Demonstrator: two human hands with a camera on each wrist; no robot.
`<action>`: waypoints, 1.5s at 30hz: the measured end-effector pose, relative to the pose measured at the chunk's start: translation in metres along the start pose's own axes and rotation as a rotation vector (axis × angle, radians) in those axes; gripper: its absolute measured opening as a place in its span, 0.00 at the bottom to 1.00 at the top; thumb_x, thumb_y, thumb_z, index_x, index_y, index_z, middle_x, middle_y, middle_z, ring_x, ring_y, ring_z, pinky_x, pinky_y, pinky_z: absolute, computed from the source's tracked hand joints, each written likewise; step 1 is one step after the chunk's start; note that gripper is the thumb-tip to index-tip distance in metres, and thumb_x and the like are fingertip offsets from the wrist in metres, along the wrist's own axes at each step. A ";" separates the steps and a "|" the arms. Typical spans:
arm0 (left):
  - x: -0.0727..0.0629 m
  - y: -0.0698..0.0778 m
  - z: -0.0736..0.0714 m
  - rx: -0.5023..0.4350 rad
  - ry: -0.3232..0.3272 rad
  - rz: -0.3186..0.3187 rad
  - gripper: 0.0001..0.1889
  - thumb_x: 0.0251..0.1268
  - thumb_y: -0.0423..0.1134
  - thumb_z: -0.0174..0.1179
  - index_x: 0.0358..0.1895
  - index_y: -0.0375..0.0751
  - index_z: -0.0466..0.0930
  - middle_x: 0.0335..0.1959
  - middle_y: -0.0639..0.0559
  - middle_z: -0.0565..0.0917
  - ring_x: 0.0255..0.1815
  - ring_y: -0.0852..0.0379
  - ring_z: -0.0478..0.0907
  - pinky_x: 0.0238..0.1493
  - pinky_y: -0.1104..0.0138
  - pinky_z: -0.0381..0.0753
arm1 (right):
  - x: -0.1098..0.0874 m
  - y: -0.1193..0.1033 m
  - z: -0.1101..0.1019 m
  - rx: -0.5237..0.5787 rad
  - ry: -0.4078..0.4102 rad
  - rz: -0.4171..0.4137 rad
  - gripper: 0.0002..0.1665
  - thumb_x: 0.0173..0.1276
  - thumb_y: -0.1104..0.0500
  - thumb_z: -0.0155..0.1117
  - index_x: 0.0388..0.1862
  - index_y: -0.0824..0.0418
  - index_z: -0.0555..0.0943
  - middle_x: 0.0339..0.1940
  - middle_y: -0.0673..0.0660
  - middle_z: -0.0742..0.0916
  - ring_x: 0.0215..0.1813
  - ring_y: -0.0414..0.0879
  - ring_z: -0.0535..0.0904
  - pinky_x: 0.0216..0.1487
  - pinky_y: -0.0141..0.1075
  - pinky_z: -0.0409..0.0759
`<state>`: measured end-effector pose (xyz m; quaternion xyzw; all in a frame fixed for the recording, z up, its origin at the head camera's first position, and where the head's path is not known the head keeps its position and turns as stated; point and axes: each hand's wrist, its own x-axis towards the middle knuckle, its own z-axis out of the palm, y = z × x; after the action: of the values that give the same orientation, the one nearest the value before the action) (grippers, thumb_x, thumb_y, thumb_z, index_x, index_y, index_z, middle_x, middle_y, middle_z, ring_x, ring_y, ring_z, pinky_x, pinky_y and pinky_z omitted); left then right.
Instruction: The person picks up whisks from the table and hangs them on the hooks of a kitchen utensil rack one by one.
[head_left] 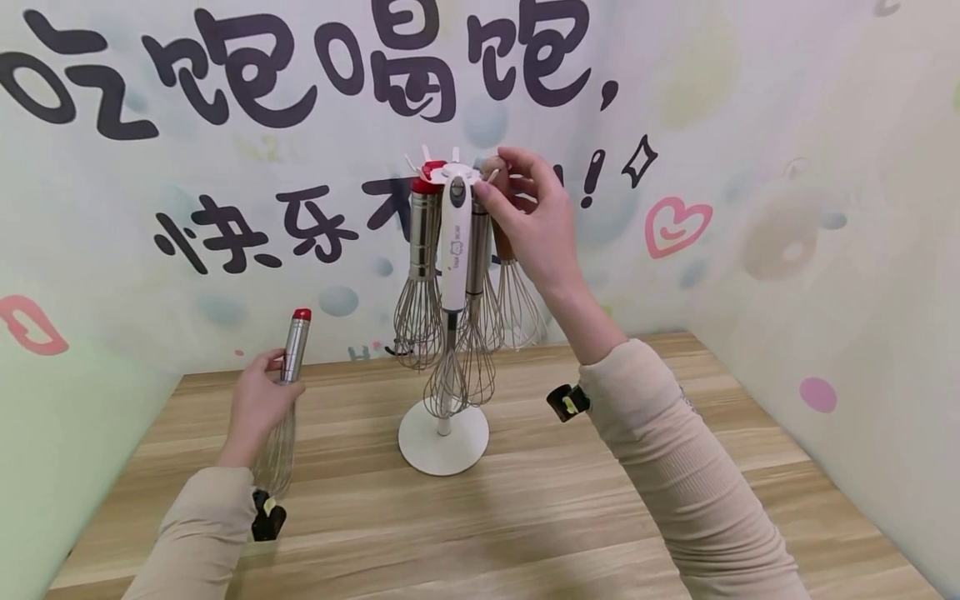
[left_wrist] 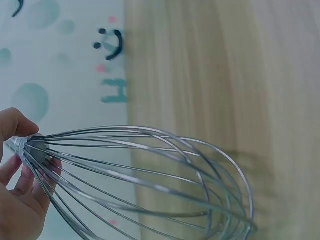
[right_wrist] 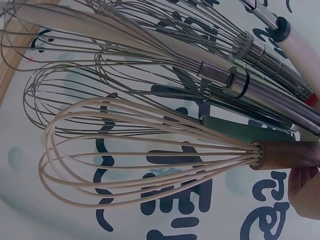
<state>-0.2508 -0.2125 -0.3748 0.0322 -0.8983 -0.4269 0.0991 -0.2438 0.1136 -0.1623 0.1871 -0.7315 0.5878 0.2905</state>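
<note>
My left hand [head_left: 261, 398] grips a whisk [head_left: 297, 343] with a steel handle and red cap, held upright over the table's left side, wires downward. In the left wrist view, thumb and fingers hold it where the wires [left_wrist: 150, 187] meet the handle. At the top of a white rotating rack, my right hand [head_left: 542, 221] pinches the upper end of a wooden-handled whisk [right_wrist: 287, 154] with pale wires. Several other whisks hang close beside it, including a white-handled one [head_left: 455, 250] in front and a red-topped steel one [head_left: 424, 233].
The rack's round white base [head_left: 442, 450] stands on the wood-grain table [head_left: 540, 500]. White hooks [head_left: 456, 155] stick out around its top. A wall with black lettering and pastel spots rises behind, and side walls [head_left: 832, 250] close off both sides.
</note>
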 end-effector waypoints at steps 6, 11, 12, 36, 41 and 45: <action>-0.003 0.019 -0.002 -0.035 0.031 0.004 0.33 0.60 0.32 0.56 0.70 0.31 0.58 0.59 0.30 0.71 0.53 0.37 0.76 0.33 0.75 0.72 | 0.000 -0.001 0.001 -0.004 -0.006 0.005 0.27 0.64 0.62 0.66 0.62 0.66 0.73 0.58 0.60 0.79 0.54 0.47 0.77 0.58 0.31 0.79; -0.003 0.031 -0.003 -0.081 0.050 0.017 0.33 0.60 0.32 0.56 0.70 0.35 0.59 0.58 0.33 0.72 0.53 0.40 0.76 0.33 0.79 0.71 | 0.000 0.001 0.001 -0.008 -0.005 0.000 0.27 0.64 0.62 0.66 0.62 0.65 0.73 0.57 0.60 0.79 0.54 0.47 0.77 0.58 0.32 0.79; -0.003 0.034 -0.004 -0.089 0.051 0.016 0.33 0.60 0.32 0.56 0.70 0.35 0.59 0.59 0.33 0.72 0.54 0.40 0.76 0.34 0.79 0.70 | 0.000 0.001 0.001 -0.008 -0.004 -0.002 0.27 0.64 0.62 0.66 0.62 0.65 0.73 0.57 0.60 0.79 0.54 0.47 0.77 0.58 0.32 0.79; -0.013 0.064 -0.014 -0.157 0.078 0.025 0.31 0.63 0.34 0.54 0.71 0.40 0.59 0.61 0.35 0.71 0.59 0.39 0.74 0.46 0.69 0.76 | 0.001 0.001 0.000 0.008 0.003 0.007 0.27 0.63 0.62 0.66 0.61 0.63 0.74 0.58 0.59 0.79 0.54 0.47 0.77 0.57 0.31 0.79; -0.015 0.068 -0.014 -0.161 0.075 0.050 0.31 0.64 0.35 0.54 0.71 0.41 0.59 0.62 0.35 0.71 0.60 0.37 0.74 0.49 0.63 0.78 | 0.001 0.001 0.000 0.008 0.004 0.002 0.27 0.63 0.62 0.66 0.61 0.64 0.74 0.58 0.59 0.79 0.53 0.46 0.77 0.57 0.31 0.79; -0.015 0.070 -0.015 -0.161 0.079 0.072 0.31 0.64 0.36 0.55 0.71 0.41 0.60 0.62 0.35 0.71 0.59 0.39 0.74 0.44 0.73 0.77 | 0.001 0.001 -0.001 0.005 0.004 -0.004 0.27 0.63 0.62 0.66 0.62 0.65 0.73 0.58 0.60 0.79 0.53 0.46 0.77 0.57 0.31 0.79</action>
<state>-0.2315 -0.1771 -0.3140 0.0085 -0.8571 -0.4922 0.1520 -0.2449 0.1144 -0.1624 0.1879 -0.7291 0.5895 0.2926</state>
